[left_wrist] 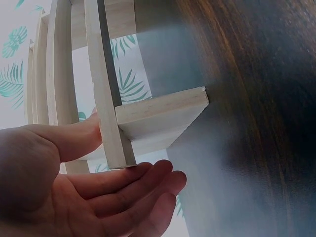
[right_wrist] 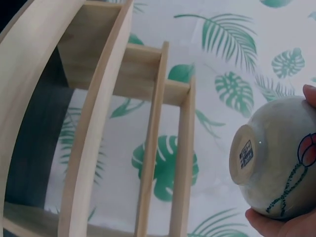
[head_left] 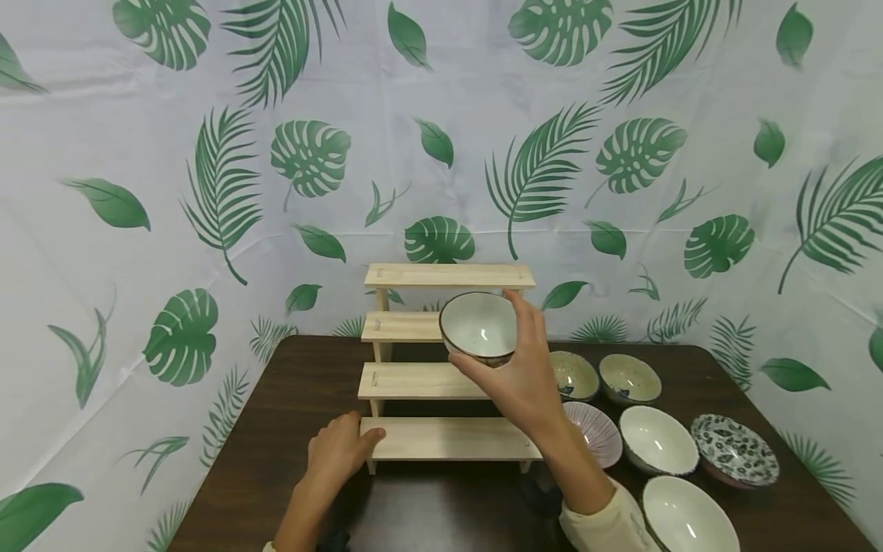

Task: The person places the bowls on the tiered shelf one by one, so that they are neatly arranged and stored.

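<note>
A white bowl (head_left: 479, 326) with a dark rim is gripped between the thumb and fingers of my right hand (head_left: 526, 387), in front of the upper tiers of a stepped wooden display stand (head_left: 448, 438). The right wrist view shows the bowl (right_wrist: 271, 148) tilted, with its foot ring, a blue mark and a painted red flower with a green stem. At the left end of the lowest tier, my left hand (head_left: 338, 451) holds the board. In the left wrist view its thumb lies on one side of the board (left_wrist: 106, 113) and its fingers (left_wrist: 148, 180) on the other.
Right of the stand are two yellowish bowls (head_left: 629, 377), a pink ribbed bowl (head_left: 593, 433), two white bowls (head_left: 658, 438) and a black-and-white patterned bowl (head_left: 734, 448). All sit on a dark wooden table (head_left: 262, 460). A leaf-print cloth (head_left: 441, 100) hangs behind.
</note>
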`<act>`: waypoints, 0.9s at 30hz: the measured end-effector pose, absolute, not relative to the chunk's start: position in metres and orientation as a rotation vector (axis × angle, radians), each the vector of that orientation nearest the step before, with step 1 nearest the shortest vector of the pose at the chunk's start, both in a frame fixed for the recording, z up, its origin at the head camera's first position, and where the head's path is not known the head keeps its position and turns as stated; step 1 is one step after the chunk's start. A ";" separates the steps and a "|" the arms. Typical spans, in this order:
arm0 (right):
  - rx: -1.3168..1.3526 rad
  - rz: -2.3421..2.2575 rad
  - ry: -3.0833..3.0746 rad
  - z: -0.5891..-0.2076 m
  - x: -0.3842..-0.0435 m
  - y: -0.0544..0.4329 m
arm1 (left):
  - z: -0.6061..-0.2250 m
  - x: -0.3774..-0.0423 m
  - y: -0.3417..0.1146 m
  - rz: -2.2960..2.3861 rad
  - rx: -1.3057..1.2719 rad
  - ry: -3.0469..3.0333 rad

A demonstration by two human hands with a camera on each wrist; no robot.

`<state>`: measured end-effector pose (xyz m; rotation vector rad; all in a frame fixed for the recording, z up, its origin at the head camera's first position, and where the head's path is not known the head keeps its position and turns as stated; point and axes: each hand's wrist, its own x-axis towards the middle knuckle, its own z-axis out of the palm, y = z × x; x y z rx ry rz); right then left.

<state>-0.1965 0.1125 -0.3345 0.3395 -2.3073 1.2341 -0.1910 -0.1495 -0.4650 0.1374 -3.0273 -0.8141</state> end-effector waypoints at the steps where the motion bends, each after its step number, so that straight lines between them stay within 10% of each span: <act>1: 0.349 1.232 -2.307 -0.334 -0.198 0.110 | -0.465 -0.191 -0.150 -0.816 0.139 -3.029; 27: 0.410 1.251 -2.286 -0.305 -0.227 0.092 | -0.465 -0.192 -0.151 -0.821 0.155 -3.026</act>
